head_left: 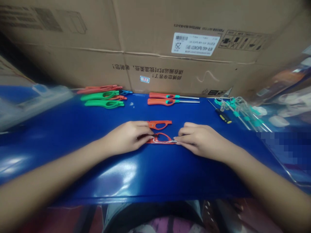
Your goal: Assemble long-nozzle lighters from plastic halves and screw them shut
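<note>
An orange lighter shell half [163, 142] lies on the blue table with its inside facing up. A dark part and a thin white wire [159, 141] run along it. My left hand [128, 136] is closed on the shell's left end, thumb and forefinger over the dark part. At the opposite end my right hand [201, 139] pinches the wire's tip, though the fingers partly cover it. Just behind, a second orange shell half [167, 123] lies beside my left knuckles, its left end hidden.
Two assembled orange lighters [159, 102] lie at the back. Green shells [104, 103] and red-orange ones are piled to their left. A screwdriver [223, 116] lies near metal tubes with teal fittings [239, 113]. A large cardboard box [150, 61] walls off the rear; a clear plastic container [29, 103] stands left.
</note>
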`<state>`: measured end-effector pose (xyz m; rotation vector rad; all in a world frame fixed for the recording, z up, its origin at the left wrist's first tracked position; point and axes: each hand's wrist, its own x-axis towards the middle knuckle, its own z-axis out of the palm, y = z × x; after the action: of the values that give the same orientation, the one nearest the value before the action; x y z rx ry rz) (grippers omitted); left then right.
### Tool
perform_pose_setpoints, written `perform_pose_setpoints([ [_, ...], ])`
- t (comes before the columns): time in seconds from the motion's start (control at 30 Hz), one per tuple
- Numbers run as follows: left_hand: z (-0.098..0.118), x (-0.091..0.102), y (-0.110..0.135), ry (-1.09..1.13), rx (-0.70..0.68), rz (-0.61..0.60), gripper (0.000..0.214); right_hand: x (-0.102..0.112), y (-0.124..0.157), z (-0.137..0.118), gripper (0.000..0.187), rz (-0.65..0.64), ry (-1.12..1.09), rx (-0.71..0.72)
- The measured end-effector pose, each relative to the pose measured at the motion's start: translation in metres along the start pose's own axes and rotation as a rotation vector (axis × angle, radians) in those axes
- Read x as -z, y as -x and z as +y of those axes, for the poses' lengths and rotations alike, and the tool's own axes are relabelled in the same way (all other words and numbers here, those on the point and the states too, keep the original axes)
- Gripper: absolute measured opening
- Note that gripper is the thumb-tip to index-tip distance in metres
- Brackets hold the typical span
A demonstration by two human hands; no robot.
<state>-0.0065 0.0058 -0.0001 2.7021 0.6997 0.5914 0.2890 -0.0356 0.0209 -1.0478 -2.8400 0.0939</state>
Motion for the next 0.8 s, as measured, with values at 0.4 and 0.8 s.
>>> perform_pose_setpoints([
  [0.4, 0.006, -0.005, -0.002, 0.018, -0.009, 0.022, 0.017, -0.011, -0.009, 0.005, 0.014, 0.073, -0.545, -0.344],
  [0.8, 0.010, -0.017, -0.002, 0.082, 0.065, 0.141, 0.017, -0.009, -0.009, -0.003, 0.011, -0.010, -0.372, -0.398],
])
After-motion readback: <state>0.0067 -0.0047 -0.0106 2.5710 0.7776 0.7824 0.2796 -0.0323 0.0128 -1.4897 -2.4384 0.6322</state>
